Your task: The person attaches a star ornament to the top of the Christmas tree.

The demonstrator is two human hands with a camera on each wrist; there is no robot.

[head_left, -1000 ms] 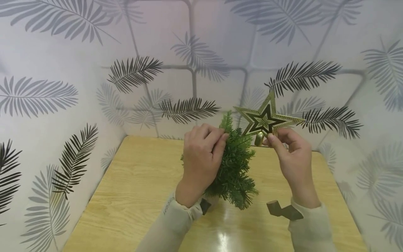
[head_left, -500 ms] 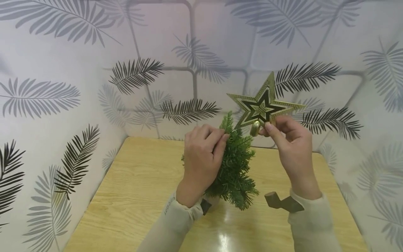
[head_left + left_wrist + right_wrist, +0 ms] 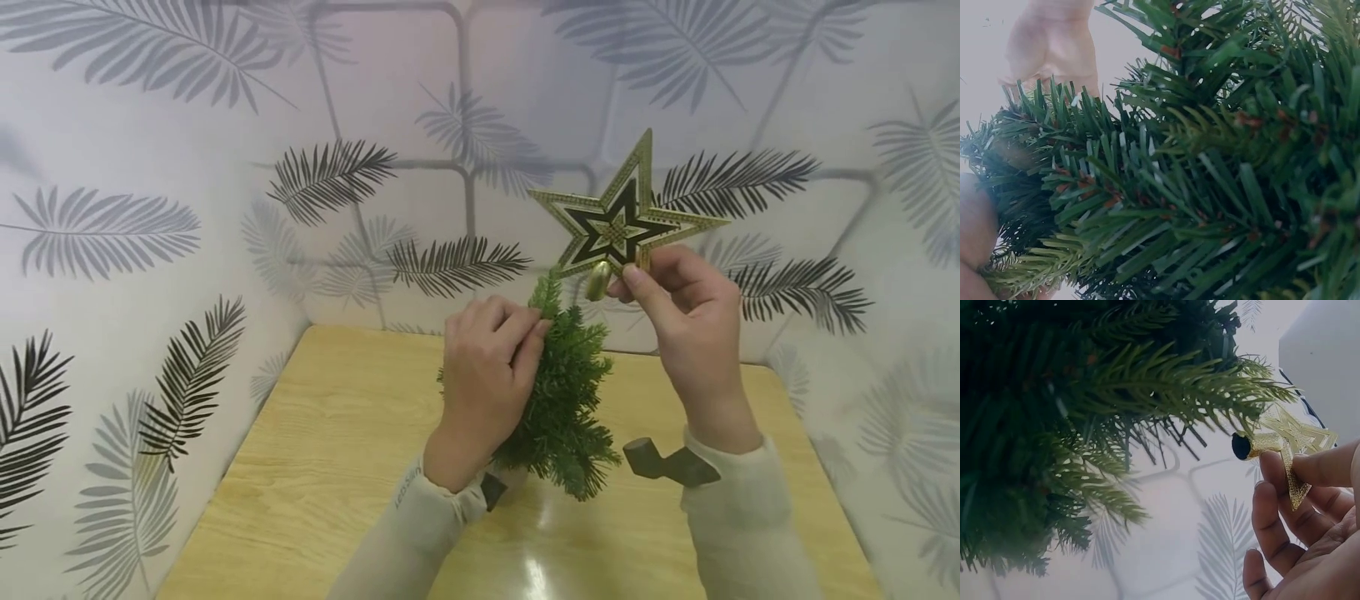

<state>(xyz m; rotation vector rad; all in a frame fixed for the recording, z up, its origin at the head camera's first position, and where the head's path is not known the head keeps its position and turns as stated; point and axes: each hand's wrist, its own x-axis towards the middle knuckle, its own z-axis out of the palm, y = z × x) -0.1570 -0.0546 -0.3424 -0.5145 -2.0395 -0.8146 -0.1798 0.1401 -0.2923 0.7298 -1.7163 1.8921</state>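
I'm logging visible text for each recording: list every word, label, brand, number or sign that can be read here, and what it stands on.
Left sleeve, near the cuff: one line of dark lettering, too small and blurred to read with certainty.
No other text can be made out: none seen on the gold star, green tree, right sleeve or table.

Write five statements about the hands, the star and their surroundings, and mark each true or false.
1. The right hand holds a gold star. True.
2. The left hand grips the green tree near its top. True.
3. The gold star is fitted on the tip of the green tree. False: the right hand holds it, its gold tube not on the tip.
4. The table is black. False: it is light wood-grain.
5. The wall bears leaf prints. True.
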